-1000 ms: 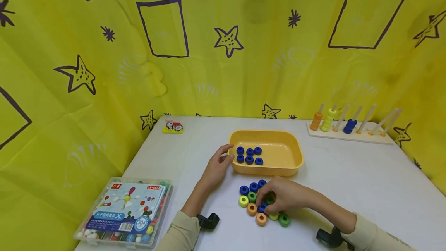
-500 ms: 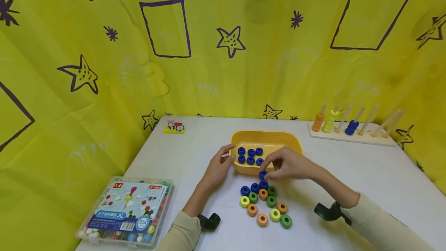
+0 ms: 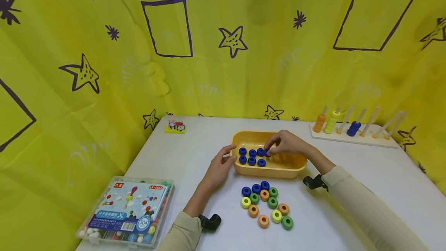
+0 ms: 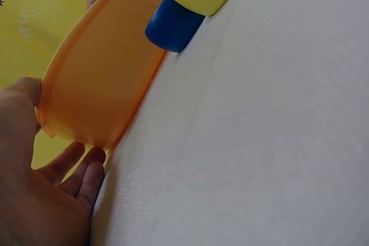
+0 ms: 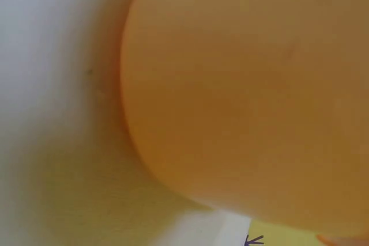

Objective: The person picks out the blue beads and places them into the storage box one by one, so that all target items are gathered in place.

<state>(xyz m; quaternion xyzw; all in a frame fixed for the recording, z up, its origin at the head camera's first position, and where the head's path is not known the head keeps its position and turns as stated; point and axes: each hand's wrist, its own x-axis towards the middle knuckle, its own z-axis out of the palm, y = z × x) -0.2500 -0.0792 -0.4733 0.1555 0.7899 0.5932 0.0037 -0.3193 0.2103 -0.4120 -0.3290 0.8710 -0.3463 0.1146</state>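
Note:
My right hand [image 3: 286,142] reaches over the yellow-orange tray [image 3: 268,172] and pinches a blue bead [image 3: 267,153] just inside it. Several blue beads with holes stand in two rows at the tray's left end. At that end my left hand [image 3: 219,167] holds the tray. In the left wrist view, the left hand's fingertips [image 4: 92,156] touch the tray's outer wall [image 4: 98,84]. In front of the tray lies a loose group of blue, green [image 3: 287,222], orange [image 3: 263,221] and yellow [image 3: 245,203] beads. The right wrist view shows mostly the tray's outer wall [image 5: 242,96], blurred.
A wooden peg rack [image 3: 353,138] with orange, yellow and blue beads on some pegs stands at the back right. A clear case [image 3: 125,212] of coloured balls lies front left. A small yellow figure toy [image 3: 175,128] sits at the back left edge.
My right hand has picked a blue bead from the group on the table and carried it up and away into the tray. My left hand has stayed at the tray's left end.

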